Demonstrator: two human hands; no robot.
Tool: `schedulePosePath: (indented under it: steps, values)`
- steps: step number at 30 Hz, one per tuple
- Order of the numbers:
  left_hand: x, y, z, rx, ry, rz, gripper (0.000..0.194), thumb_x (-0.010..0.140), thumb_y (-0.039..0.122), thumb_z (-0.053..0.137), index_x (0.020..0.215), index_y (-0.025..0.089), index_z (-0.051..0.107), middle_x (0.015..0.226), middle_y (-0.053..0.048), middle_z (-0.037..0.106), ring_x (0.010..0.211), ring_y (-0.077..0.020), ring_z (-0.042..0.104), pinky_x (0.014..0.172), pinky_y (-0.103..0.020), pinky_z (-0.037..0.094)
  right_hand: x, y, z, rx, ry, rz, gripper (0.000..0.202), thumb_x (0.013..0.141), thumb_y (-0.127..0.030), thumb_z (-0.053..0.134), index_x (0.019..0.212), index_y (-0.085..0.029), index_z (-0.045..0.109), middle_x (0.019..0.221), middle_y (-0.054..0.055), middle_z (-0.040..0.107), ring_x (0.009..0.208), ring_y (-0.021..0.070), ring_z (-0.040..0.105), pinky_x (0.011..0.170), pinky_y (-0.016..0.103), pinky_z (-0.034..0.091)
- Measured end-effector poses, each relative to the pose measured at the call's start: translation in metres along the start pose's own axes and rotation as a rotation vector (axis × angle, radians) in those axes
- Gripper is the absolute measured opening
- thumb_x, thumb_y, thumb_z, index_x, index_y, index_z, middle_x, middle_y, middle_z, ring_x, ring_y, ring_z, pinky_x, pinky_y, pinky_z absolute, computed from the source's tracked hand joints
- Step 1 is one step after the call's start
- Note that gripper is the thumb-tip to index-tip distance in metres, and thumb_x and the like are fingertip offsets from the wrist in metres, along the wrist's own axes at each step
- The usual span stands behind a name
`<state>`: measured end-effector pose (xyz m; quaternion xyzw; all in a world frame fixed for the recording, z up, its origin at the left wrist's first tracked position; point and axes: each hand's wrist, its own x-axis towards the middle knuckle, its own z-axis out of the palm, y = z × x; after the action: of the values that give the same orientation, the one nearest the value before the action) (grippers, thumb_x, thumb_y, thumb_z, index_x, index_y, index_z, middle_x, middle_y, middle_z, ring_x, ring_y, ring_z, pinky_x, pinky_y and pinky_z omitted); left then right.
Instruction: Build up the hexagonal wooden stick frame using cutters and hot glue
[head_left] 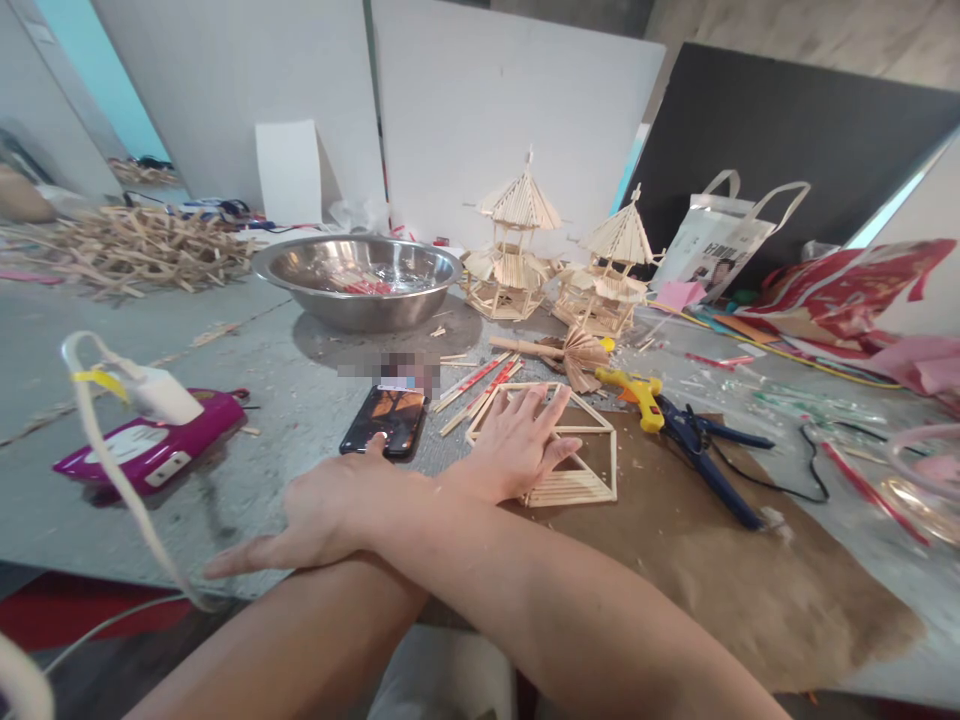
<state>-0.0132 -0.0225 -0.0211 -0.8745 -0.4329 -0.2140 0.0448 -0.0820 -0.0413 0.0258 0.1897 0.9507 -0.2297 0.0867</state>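
My forearms cross, the right one on top. My left hand (517, 448) lies palm down with spread fingers on a flat polygonal frame of thin wooden sticks (574, 488). Parallel sticks fill a section of the frame nearest me, and my hand covers its left part. My right hand (330, 515) reaches left, open, with one fingertip on the lower edge of a black phone (386, 420) with a lit screen. Another digit stretches out toward the table's front edge. Loose sticks and red-and-white paper-sleeved chopsticks (480, 390) lie between phone and frame.
A yellow-and-blue glue gun (652, 405) lies right on brown paper (712, 590). Behind stand a steel bowl (360, 320) and two stick pagodas (517, 250) (611, 265). A purple power strip (172, 450) with a white cable sits left, near a stick pile (142, 250).
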Motion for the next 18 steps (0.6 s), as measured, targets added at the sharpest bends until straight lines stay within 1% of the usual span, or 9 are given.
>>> schedulePosePath:
  steps: [3, 6, 9, 12, 15, 16, 18]
  values:
    - [0.0002, 0.0006, -0.0003, 0.008, 0.001, 0.003, 0.058, 0.083, 0.05, 0.016, 0.129, 0.017, 0.025, 0.126, -0.013, 0.037, 0.115, -0.0261, 0.033, 0.092, -0.046, 0.026, -0.0023, -0.0001, -0.0016, 0.017, -0.053, 0.017, 0.076, 0.048, -0.083, 0.027, 0.072, -0.02, 0.062, 0.093, 0.007, 0.065, 0.078, 0.024, 0.058, 0.057, 0.036, 0.047]
    - [0.0001, 0.0008, -0.0003, 0.002, 0.001, 0.006, 0.058, 0.083, 0.05, 0.015, 0.13, 0.017, 0.025, 0.127, -0.013, 0.037, 0.115, -0.0261, 0.033, 0.091, -0.046, 0.026, -0.0048, -0.0004, -0.0025, 0.013, -0.048, 0.022, 0.078, 0.049, -0.083, 0.027, 0.08, -0.021, 0.063, 0.097, 0.007, 0.064, 0.079, 0.0244, 0.058, 0.057, 0.037, 0.047]
    - [0.0001, 0.0004, 0.0002, -0.008, -0.002, 0.006, 0.058, 0.082, 0.05, 0.016, 0.129, 0.017, 0.025, 0.126, -0.014, 0.037, 0.115, -0.0263, 0.033, 0.092, -0.047, 0.025, -0.006, -0.0003, -0.003, 0.005, -0.02, 0.014, 0.075, 0.05, -0.082, 0.027, 0.077, -0.022, 0.062, 0.097, 0.006, 0.064, 0.081, 0.0249, 0.057, 0.059, 0.039, 0.047]
    - [0.0003, 0.0001, 0.0012, -0.012, -0.003, 0.007, 0.059, 0.082, 0.051, 0.017, 0.13, 0.017, 0.024, 0.126, -0.014, 0.037, 0.116, -0.0264, 0.032, 0.092, -0.047, 0.025, -0.0047, 0.0007, -0.0025, 0.015, -0.014, 0.009, 0.073, 0.049, -0.082, 0.028, 0.072, -0.021, 0.061, 0.094, 0.006, 0.065, 0.078, 0.0253, 0.058, 0.062, 0.042, 0.046]
    - [0.0004, 0.0008, 0.0022, -0.012, -0.001, 0.012, 0.058, 0.082, 0.05, 0.017, 0.13, 0.017, 0.024, 0.126, -0.014, 0.037, 0.116, -0.0262, 0.032, 0.092, -0.047, 0.025, -0.0026, 0.0004, 0.0003, 0.035, -0.01, -0.038, 0.072, 0.051, -0.082, 0.026, 0.069, -0.02, 0.059, 0.092, 0.006, 0.065, 0.077, 0.0249, 0.058, 0.065, 0.044, 0.045]
    - [0.0004, 0.0014, 0.0025, -0.012, 0.001, 0.014, 0.058, 0.082, 0.05, 0.018, 0.13, 0.017, 0.024, 0.126, -0.015, 0.038, 0.116, -0.0261, 0.032, 0.092, -0.047, 0.025, -0.0028, -0.0008, 0.0021, 0.027, 0.018, -0.066, 0.071, 0.054, -0.081, 0.025, 0.07, -0.02, 0.058, 0.091, 0.006, 0.065, 0.078, 0.0244, 0.058, 0.068, 0.046, 0.044]
    - [0.0005, 0.0031, 0.0028, -0.011, 0.011, 0.025, 0.058, 0.082, 0.05, 0.019, 0.129, 0.017, 0.025, 0.125, -0.014, 0.039, 0.115, -0.0261, 0.034, 0.092, -0.047, 0.026, -0.006, -0.0051, 0.0068, -0.022, 0.117, -0.108, 0.065, 0.062, -0.075, 0.024, 0.075, -0.02, 0.057, 0.088, 0.005, 0.065, 0.078, 0.0229, 0.058, 0.075, 0.05, 0.041]
